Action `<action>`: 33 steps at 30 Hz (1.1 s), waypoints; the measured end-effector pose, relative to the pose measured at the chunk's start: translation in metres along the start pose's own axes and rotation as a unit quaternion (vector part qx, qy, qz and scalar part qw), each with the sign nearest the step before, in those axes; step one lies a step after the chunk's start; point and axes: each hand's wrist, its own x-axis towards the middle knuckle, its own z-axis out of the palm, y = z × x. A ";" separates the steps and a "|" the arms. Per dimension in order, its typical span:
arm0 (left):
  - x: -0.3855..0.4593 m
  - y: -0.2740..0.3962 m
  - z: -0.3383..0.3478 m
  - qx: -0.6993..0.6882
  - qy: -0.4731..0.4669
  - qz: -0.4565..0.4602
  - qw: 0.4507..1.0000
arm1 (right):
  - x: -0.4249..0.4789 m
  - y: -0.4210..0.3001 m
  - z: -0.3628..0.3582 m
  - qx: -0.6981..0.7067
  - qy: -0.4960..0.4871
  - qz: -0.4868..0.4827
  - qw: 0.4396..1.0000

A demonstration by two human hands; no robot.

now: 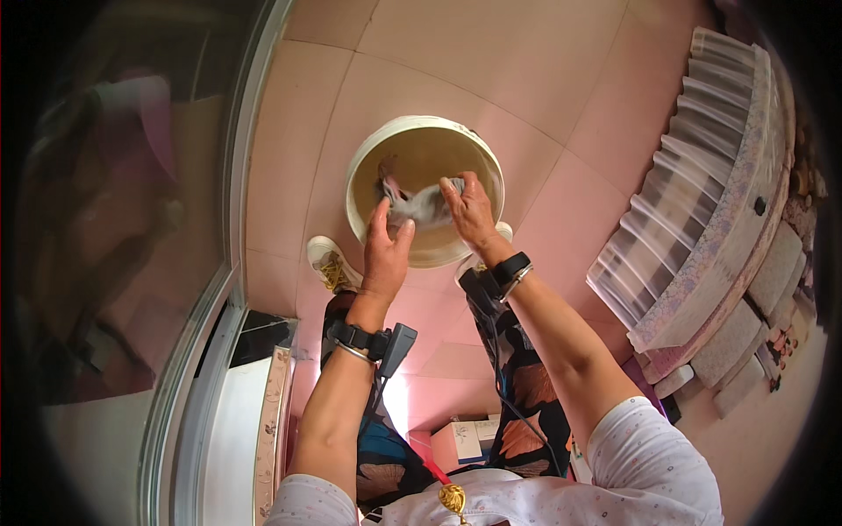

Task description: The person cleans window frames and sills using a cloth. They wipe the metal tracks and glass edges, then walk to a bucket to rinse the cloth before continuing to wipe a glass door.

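A round white bucket point(355, 217) stands on the tiled floor between my feet, with murky brownish water point(421, 148) inside. A wet grey cloth point(424, 205) hangs stretched across the opening, partly blurred. My right hand point(468, 207) grips its right end between thumb and fingers. My left hand point(388, 246) is at the near left of the bucket, thumb and fingers apart, beside the cloth's left end; whether it touches the cloth is unclear. Part of the cloth near the left has a pinkish, darker look. Both wrists wear black straps with devices and a bangle.
A glass sliding door point(131, 197) in a metal frame runs along the left. To the right stands a table or cabinet with a sheer pleated cloth cover point(677, 184). Boxes point(464, 440) lie behind my legs. My shoes point(332, 263) flank the bucket, and cables hang from the wrist devices.
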 end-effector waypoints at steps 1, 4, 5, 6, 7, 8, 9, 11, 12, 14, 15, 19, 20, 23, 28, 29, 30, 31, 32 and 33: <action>0.003 0.000 -0.001 0.040 0.006 0.035 0.999 | 0.002 0.007 0.001 -0.019 -0.010 -0.014 1.000; 0.011 -0.008 0.007 0.190 -0.004 0.113 0.975 | 0.002 0.014 0.005 -0.132 -0.078 -0.026 0.988; 0.019 -0.012 0.011 0.236 -0.004 0.095 0.967 | 0.004 0.013 0.013 -0.180 -0.074 -0.046 0.980; 0.028 -0.014 0.020 0.280 -0.008 0.079 0.957 | 0.006 0.014 0.021 -0.228 -0.066 -0.063 0.969; 0.037 -0.017 0.022 0.324 -0.008 0.061 0.944 | 0.008 0.015 0.029 -0.274 -0.061 -0.083 0.956; 0.051 -0.028 0.025 0.369 0.005 0.047 0.928 | 0.013 0.016 0.033 -0.294 -0.098 -0.085 0.947; 0.066 -0.031 0.023 0.280 -0.044 -0.009 0.959 | 0.019 0.022 0.036 -0.320 -0.144 -0.070 0.934; 0.084 -0.032 0.011 0.095 -0.137 -0.122 0.978 | 0.033 0.029 0.040 -0.364 -0.234 -0.043 0.900; 0.077 -0.021 0.010 -0.051 -0.112 -0.124 0.985 | 0.036 0.029 0.040 -0.257 -0.233 0.010 0.938; 0.060 -0.012 0.005 -0.173 -0.067 -0.163 0.969 | 0.024 0.016 0.033 -0.089 -0.198 -0.007 0.976; 0.052 -0.006 0.003 -0.235 -0.044 -0.178 0.955 | 0.015 0.008 0.029 -0.005 -0.176 -0.018 0.984; 0.041 -0.006 -0.007 -0.379 -0.085 -0.145 0.910 | -0.044 -0.039 0.006 0.179 -0.231 0.008 0.956; 0.038 -0.002 -0.008 -0.405 -0.099 -0.175 0.892 | -0.053 -0.050 -0.006 0.193 -0.249 0.014 0.949; 0.026 0.008 -0.013 -0.383 -0.114 -0.182 0.898 | -0.066 -0.079 -0.035 0.264 -0.273 0.080 0.922; 0.013 0.011 0.007 -0.408 -0.031 -0.171 0.897 | -0.059 -0.048 -0.024 0.146 -0.067 -0.039 0.986; 0.011 0.006 0.010 -0.399 -0.009 -0.156 0.904 | -0.058 -0.049 -0.021 0.090 -0.009 -0.100 0.991; 0.008 0.015 0.018 -0.390 0.012 -0.143 0.910 | -0.059 -0.050 -0.016 0.102 -0.014 -0.089 0.991; 0.005 0.020 0.024 -0.381 0.032 -0.129 0.915 | -0.059 -0.049 -0.009 0.079 -0.014 -0.092 0.993; 0.003 0.015 0.028 -0.395 0.026 -0.131 0.909 | -0.060 -0.046 0.000 0.055 -0.014 -0.094 0.994; 0.004 0.014 0.031 -0.393 0.035 -0.134 0.909 | -0.058 -0.047 0.006 0.032 -0.015 -0.097 0.995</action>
